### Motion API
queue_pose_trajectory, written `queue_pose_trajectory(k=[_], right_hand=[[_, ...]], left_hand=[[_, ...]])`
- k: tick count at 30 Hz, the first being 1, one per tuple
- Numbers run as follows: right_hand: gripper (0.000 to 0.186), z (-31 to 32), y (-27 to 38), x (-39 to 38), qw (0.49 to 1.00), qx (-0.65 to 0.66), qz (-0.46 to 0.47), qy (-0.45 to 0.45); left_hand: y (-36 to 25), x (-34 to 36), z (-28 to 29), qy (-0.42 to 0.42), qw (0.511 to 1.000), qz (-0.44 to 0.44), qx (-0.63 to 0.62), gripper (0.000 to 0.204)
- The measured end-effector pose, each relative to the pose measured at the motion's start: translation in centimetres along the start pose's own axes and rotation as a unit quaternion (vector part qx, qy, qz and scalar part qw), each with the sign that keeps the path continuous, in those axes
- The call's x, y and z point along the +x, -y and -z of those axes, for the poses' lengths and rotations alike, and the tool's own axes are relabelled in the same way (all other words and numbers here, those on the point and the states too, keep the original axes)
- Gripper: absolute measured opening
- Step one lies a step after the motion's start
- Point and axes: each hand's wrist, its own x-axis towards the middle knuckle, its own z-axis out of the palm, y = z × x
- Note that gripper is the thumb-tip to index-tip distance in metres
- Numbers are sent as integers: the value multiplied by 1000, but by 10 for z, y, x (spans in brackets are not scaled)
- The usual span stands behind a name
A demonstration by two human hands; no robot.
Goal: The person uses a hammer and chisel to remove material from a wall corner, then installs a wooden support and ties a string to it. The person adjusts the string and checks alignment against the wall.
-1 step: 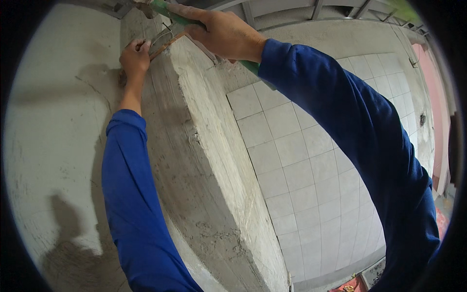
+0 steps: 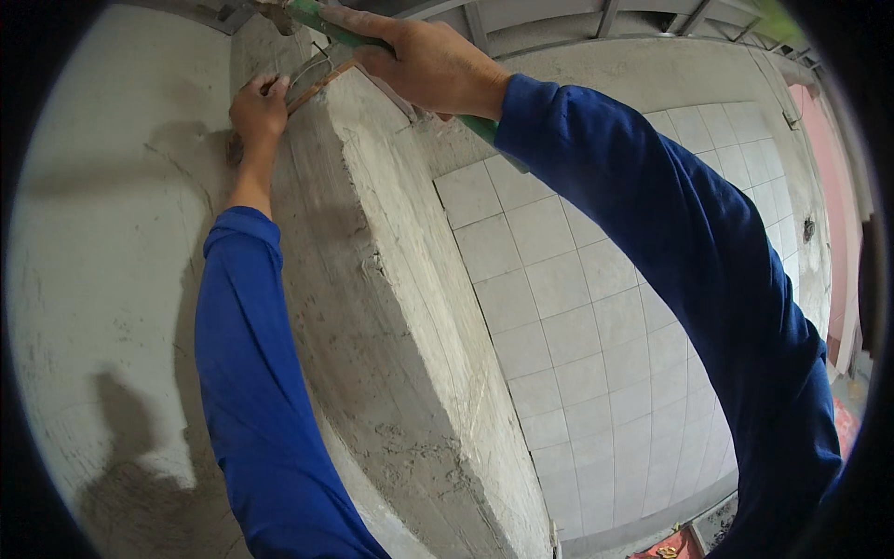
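Note:
My right hand (image 2: 433, 70) is wrapped round the green handle (image 2: 340, 35) of a hammer, raised at the top of the view. Its metal head (image 2: 279, 15) is partly cut off by the upper edge. To its lower left, my left hand (image 2: 259, 110) is closed in a pinch against the upper part of a rough concrete pillar (image 2: 400, 279). What its fingertips hold is too small to make out. Right beside those fingers, a thin bent wire (image 2: 317, 61) sticks up above a narrow brown wooden strip (image 2: 321, 88) along the pillar's top edge.
A plastered wall (image 2: 102, 261) stands close on the left, with my shadow on it. Right of the pillar is a wall of pale square tiles (image 2: 568, 307). Metal framing (image 2: 559, 23) runs overhead. Something red (image 2: 675, 543) lies low at the bottom right.

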Motion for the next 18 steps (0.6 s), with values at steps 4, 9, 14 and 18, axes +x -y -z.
queue_pose_trajectory(k=[4, 9, 14, 18], right_hand=[[48, -19, 0, 6, 998, 25, 48, -35], [48, -35, 0, 8, 999, 11, 39, -16], [46, -28, 7, 13, 998, -39, -4, 45], [45, -27, 19, 34, 960, -22, 228, -164]], left_hand=[[3, 3, 0, 36, 999, 38, 7, 39], [5, 2, -5, 28, 999, 23, -2, 36], [7, 0, -8, -22, 999, -4, -29, 31], [5, 1, -5, 29, 999, 11, -27, 31]])
